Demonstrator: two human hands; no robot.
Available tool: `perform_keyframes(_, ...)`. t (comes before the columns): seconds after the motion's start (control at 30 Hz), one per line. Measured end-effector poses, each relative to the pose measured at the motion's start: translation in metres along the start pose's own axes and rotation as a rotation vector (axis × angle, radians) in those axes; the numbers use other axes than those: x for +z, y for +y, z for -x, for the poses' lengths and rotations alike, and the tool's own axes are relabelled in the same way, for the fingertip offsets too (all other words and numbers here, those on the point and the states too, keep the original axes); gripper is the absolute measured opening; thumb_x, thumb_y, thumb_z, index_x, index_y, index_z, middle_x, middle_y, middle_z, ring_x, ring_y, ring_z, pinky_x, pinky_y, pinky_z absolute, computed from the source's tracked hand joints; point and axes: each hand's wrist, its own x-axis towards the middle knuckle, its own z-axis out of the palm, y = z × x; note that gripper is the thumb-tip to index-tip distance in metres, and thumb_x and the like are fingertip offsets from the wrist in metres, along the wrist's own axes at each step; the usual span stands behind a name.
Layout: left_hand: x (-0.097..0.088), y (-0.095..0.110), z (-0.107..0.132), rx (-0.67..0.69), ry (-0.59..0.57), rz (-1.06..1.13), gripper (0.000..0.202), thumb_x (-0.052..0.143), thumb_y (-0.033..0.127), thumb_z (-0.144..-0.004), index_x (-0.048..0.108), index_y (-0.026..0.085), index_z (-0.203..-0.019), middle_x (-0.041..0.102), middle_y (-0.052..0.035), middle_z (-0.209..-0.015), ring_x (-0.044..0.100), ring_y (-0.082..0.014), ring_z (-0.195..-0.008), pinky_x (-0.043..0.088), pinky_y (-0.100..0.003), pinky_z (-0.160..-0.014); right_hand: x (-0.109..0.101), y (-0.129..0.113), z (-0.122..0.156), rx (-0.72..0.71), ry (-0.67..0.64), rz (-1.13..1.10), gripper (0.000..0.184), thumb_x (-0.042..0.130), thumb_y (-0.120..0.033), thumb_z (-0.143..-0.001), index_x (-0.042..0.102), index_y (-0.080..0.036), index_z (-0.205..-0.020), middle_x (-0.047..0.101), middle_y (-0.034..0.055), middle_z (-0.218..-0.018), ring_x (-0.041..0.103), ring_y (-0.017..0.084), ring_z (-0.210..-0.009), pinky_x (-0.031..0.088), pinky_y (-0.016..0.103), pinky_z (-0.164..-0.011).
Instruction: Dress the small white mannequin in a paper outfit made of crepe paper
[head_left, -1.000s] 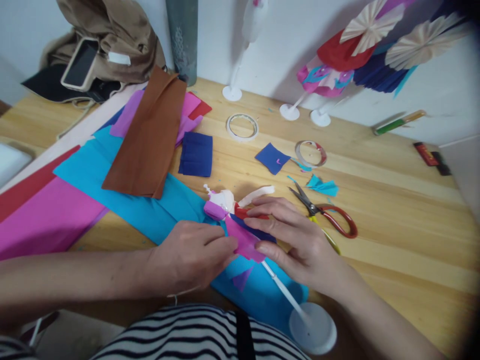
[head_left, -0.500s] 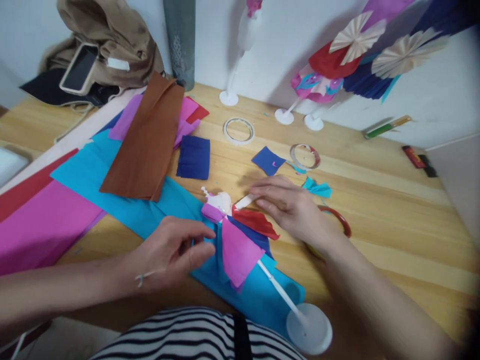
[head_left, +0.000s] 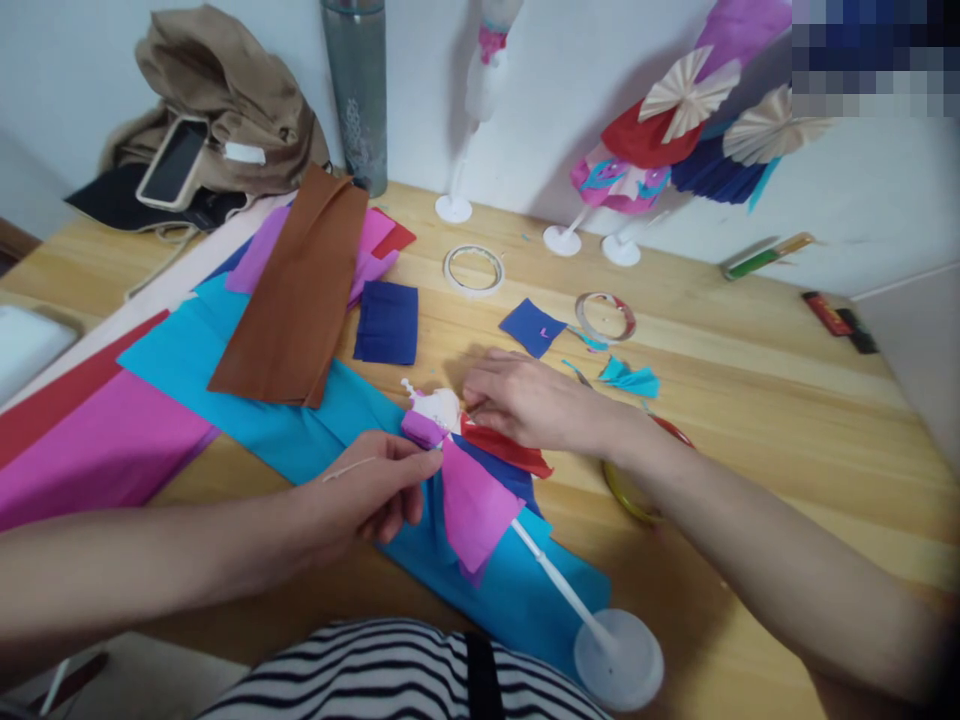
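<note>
Figure [head_left: 437,408]: lying aslant on a light-blue sheet [head_left: 517,610] near the table's [head_left: 720,330] close edge, with white stem [head_left: 559,580] and round base [head_left: 621,660] stretching toward the lower right.

Skirt: pink panel [head_left: 480,500] in front, dark-blue panel [head_left: 499,475] and red panel [head_left: 506,445] fanned out beyond.

Left hand [head_left: 379,480]: poised at the near side of the waist, thumb and forefinger close together by the paper's edge; impossible to tell whether pinching anything.

Right hand [head_left: 514,400]: curled beside the figure's white top, over the red panel, fingers drawn in; any hold hidden behind the knuckles.

Handling: probably best done with light steadying at the waist from the left and gentle pressure from the right, without creasing the panels or rolling the stem.

Half a second on: left hand closer in, from clear of the pink panel to its upper edge; right hand in from the outer end of a white strip, now all but out of sight; panels much the same.

Beyond: scissors [head_left: 675,430] partly covered by the right forearm; dark-blue square [head_left: 531,328] and brown paper [head_left: 289,300] farther off.
</note>
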Motion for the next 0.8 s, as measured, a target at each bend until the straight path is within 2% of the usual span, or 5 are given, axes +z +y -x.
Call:
perform_keyframes(0.23, 0.006, -0.003, -0.003, -0.003, 0.071, 0.139, 0.053, 0.066, 0.06, -0.083, 0.049, 0.017, -0.058, 0.051, 0.0038, -0.049, 0.039, -0.0041, -0.035, 0.016, -0.02, -0.036, 0.001, -0.005, -0.003, -0.017, -0.048, 0.027, 0.017, 0.055, -0.005, -0.082, 0.06, -0.018, -0.072, 0.063, 0.005, -0.076, 0.056, 0.021, -0.08, 0.042, 0.033, -0.075)
perform_keyframes(0.4, 0.009, -0.003, -0.006, 0.029, 0.062, 0.205, 0.048, 0.072, 0.058, -0.078, 0.05, 0.018, -0.064, 0.049, 0.0068, -0.049, 0.039, -0.0039, -0.035, 0.019, -0.019, -0.035, -0.005, -0.016, -0.001, 0.198, -0.068, 0.015, 0.016, 0.054, -0.005, -0.074, 0.062, -0.019, -0.073, 0.065, 0.004, -0.071, 0.055, 0.018, -0.067, 0.034, 0.029, -0.058)
perform_keyframes(0.5, 0.012, 0.0, -0.006, 0.041, 0.034, 0.239, 0.047, 0.076, 0.057, -0.075, 0.05, 0.019, -0.068, 0.051, 0.0078, -0.05, 0.04, -0.0042, -0.035, 0.02, -0.018, -0.035, -0.003, -0.02, 0.001, 0.312, -0.051, -0.001, 0.018, 0.053, -0.005, -0.074, 0.064, -0.019, -0.076, 0.065, 0.0022, -0.069, 0.054, 0.016, -0.061, 0.03, 0.028, -0.054)
perform_keyframes(0.67, 0.013, 0.003, -0.006, -0.012, 0.055, 0.236, 0.04, 0.058, 0.047, -0.093, 0.051, 0.018, -0.067, 0.053, 0.0052, -0.049, 0.041, -0.0049, -0.033, 0.021, -0.018, -0.035, -0.001, -0.02, 0.004, 0.334, -0.024, -0.029, 0.019, 0.055, -0.003, -0.077, 0.066, -0.018, -0.081, 0.068, 0.0028, -0.078, 0.057, 0.015, -0.067, 0.038, 0.026, -0.059)
perform_keyframes(0.8, 0.009, 0.003, -0.004, -0.039, 0.063, 0.173, 0.041, 0.053, 0.046, -0.095, 0.051, 0.017, -0.065, 0.055, 0.0029, -0.051, 0.042, -0.0053, -0.033, 0.022, -0.019, -0.035, -0.003, -0.016, 0.015, 0.278, 0.103, 0.028, 0.017, 0.058, -0.007, -0.085, 0.072, -0.016, -0.089, 0.071, 0.009, -0.093, 0.066, 0.023, -0.088, 0.051, 0.033, -0.075)
